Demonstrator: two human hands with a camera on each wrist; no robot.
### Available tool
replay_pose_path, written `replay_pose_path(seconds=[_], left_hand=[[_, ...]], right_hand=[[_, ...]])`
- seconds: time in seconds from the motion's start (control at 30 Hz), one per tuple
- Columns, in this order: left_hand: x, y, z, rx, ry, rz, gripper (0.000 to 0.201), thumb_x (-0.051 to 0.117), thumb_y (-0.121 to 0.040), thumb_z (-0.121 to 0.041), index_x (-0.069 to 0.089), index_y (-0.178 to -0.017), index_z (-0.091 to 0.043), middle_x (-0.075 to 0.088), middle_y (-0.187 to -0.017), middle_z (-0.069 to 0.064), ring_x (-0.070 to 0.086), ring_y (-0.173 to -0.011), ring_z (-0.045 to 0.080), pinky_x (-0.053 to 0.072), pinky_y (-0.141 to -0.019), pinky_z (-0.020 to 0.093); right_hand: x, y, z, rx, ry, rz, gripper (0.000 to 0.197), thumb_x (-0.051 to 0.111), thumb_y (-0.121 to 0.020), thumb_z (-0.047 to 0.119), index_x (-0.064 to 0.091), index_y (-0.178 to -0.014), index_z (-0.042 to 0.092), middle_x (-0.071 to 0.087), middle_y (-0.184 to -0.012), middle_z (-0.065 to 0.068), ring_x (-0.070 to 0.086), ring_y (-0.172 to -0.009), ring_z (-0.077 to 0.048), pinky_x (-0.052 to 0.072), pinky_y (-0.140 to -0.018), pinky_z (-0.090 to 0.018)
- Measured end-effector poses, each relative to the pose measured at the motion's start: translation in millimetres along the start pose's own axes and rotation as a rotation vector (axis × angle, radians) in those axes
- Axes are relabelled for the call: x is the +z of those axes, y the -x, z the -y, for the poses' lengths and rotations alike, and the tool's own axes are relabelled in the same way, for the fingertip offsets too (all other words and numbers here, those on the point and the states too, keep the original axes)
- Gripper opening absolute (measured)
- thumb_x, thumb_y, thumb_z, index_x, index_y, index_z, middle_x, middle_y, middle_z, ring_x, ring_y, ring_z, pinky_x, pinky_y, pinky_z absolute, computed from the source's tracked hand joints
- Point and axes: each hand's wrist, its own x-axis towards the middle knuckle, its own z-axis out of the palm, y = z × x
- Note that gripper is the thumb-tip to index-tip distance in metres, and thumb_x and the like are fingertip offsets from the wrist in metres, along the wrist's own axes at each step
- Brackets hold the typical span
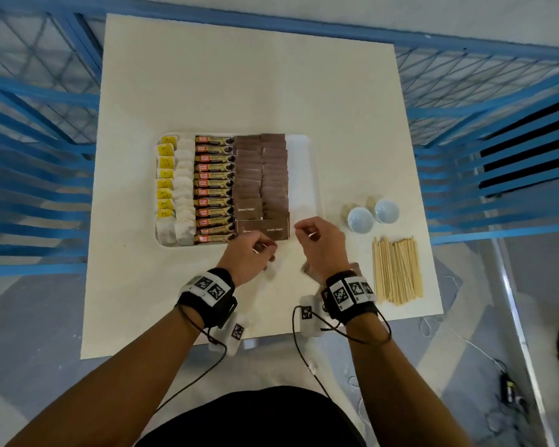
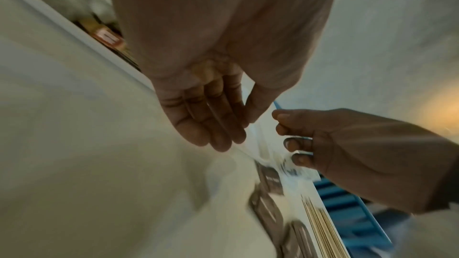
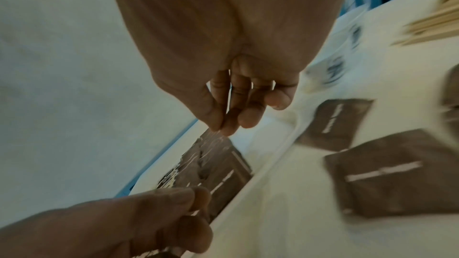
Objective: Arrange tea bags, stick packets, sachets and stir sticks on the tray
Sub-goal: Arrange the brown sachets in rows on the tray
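Observation:
The white tray (image 1: 304, 175) holds a column of tea bags (image 1: 175, 188), a column of coffee stick packets (image 1: 213, 188) and two columns of brown sugar sachets (image 1: 262, 179); its right strip is bare. My left hand (image 1: 267, 250) hovers at the tray's near edge with relaxed fingers (image 2: 223, 138) and holds nothing. My right hand (image 1: 299, 229) is beside it, fingers curled; its thumb and forefinger tips (image 3: 221, 128) meet with nothing visible between them. Loose brown sachets (image 3: 397, 174) lie on the table under my hands. The stir sticks (image 1: 397, 269) lie in a pile to the right.
Two small white cups (image 1: 360, 219) stand between the tray and the stick pile. The cream table (image 1: 239, 91) is fenced by blue railings (image 1: 497, 156) on three sides. Both wrist views are blurred.

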Motion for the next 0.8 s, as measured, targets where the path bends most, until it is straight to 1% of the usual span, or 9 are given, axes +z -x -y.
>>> replay_pose_path(seconds=[0.1, 0.17, 0.27, 0.3, 0.4, 0.47, 0.53, 0.63, 0.8], left_hand=[[30.7, 6.5, -5.8, 0.044, -0.078, 0.073, 0.008, 0.071, -0.093, -0.022, 0.072, -0.100, -0.018, 0.074, -0.086, -0.004, 0.069, -0.075, 0.012, 0.055, -0.069, 0.024], [50.5, 11.2, -9.4, 0.067, -0.121, 0.093, 0.011, 0.075, -0.091, -0.025, 0.073, -0.100, -0.019, 0.072, -0.087, -0.008, 0.067, -0.078, 0.009, 0.052, -0.074, 0.023], [83.1, 19.2, -14.5, 0.083, -0.163, 0.124, 0.014, 0.079, -0.087, -0.026, 0.072, -0.098, -0.023, 0.070, -0.090, -0.011, 0.063, -0.079, 0.007, 0.047, -0.071, 0.020], [92.3, 21.0, -14.5, 0.082, -0.180, 0.128, 0.018, 0.081, -0.085, -0.028, 0.071, -0.099, -0.024, 0.069, -0.093, -0.012, 0.061, -0.079, 0.008, 0.047, -0.071, 0.022], [124.5, 25.9, -13.6, 0.084, -0.330, 0.089, 0.035, 0.085, -0.078, -0.036, 0.068, -0.107, -0.023, 0.063, -0.105, -0.010, 0.059, -0.087, 0.013, 0.050, -0.078, 0.030], [144.0, 29.2, -9.8, 0.093, -0.435, 0.035, 0.043, 0.084, -0.076, -0.041, 0.063, -0.109, -0.024, 0.060, -0.113, -0.008, 0.059, -0.095, 0.016, 0.052, -0.083, 0.035], [160.7, 32.3, -6.8, 0.090, -0.495, -0.029, 0.045, 0.084, -0.077, -0.038, 0.059, -0.112, -0.024, 0.057, -0.121, -0.005, 0.059, -0.102, 0.020, 0.054, -0.084, 0.039], [176.4, 33.8, -4.0, 0.073, -0.535, -0.106, 0.047, 0.082, -0.080, -0.030, 0.056, -0.119, -0.021, 0.053, -0.128, 0.001, 0.057, -0.109, 0.024, 0.055, -0.085, 0.043], [187.3, 32.1, -6.3, 0.063, -0.507, -0.177, 0.045, 0.077, -0.085, -0.019, 0.058, -0.126, -0.018, 0.054, -0.131, 0.004, 0.060, -0.111, 0.028, 0.055, -0.090, 0.045]], right_hand=[[-27.9, 23.0, -25.0, 0.087, -0.054, 0.035, 0.009, 0.070, -0.091, 0.014, 0.072, -0.099, 0.019, 0.073, -0.093, 0.009, 0.067, -0.086, -0.005, 0.050, -0.075, -0.011], [-44.5, 33.8, -45.9, 0.094, -0.023, 0.035, 0.012, 0.069, -0.091, 0.013, 0.073, -0.100, 0.020, 0.073, -0.094, 0.010, 0.067, -0.087, -0.004, 0.046, -0.072, -0.008], [-69.7, 48.2, -79.6, 0.091, 0.095, 0.034, 0.019, 0.066, -0.090, 0.007, 0.073, -0.100, 0.022, 0.070, -0.093, 0.009, 0.065, -0.081, -0.004, 0.048, -0.072, -0.018], [-76.7, 52.1, -86.5, 0.055, 0.138, 0.040, 0.021, 0.067, -0.089, 0.005, 0.073, -0.102, 0.020, 0.068, -0.095, 0.008, 0.065, -0.080, -0.009, 0.051, -0.073, -0.024], [-94.4, 60.0, -103.6, -0.133, 0.312, 0.106, 0.042, 0.073, -0.077, -0.004, 0.070, -0.118, 0.004, 0.065, -0.111, -0.008, 0.061, -0.100, -0.035, 0.054, -0.088, -0.044], [-97.4, 58.0, -115.9, -0.116, 0.414, 0.206, 0.063, 0.075, -0.074, 0.000, 0.061, -0.134, 0.011, 0.054, -0.130, -0.015, 0.052, -0.116, -0.035, 0.047, -0.099, -0.041], [-95.9, 54.4, -128.4, -0.120, 0.499, 0.277, 0.074, 0.077, -0.075, 0.006, 0.053, -0.143, 0.022, 0.045, -0.138, -0.011, 0.046, -0.121, -0.032, 0.047, -0.103, -0.042], [-92.3, 48.1, -139.7, -0.165, 0.519, 0.321, 0.072, 0.080, -0.077, 0.012, 0.051, -0.142, 0.026, 0.044, -0.136, -0.006, 0.045, -0.119, -0.028, 0.048, -0.104, -0.042], [-87.2, 37.4, -143.7, -0.147, 0.431, 0.334, 0.052, 0.076, -0.082, 0.009, 0.057, -0.129, 0.020, 0.046, -0.126, -0.005, 0.050, -0.115, -0.025, 0.048, -0.105, -0.041]])
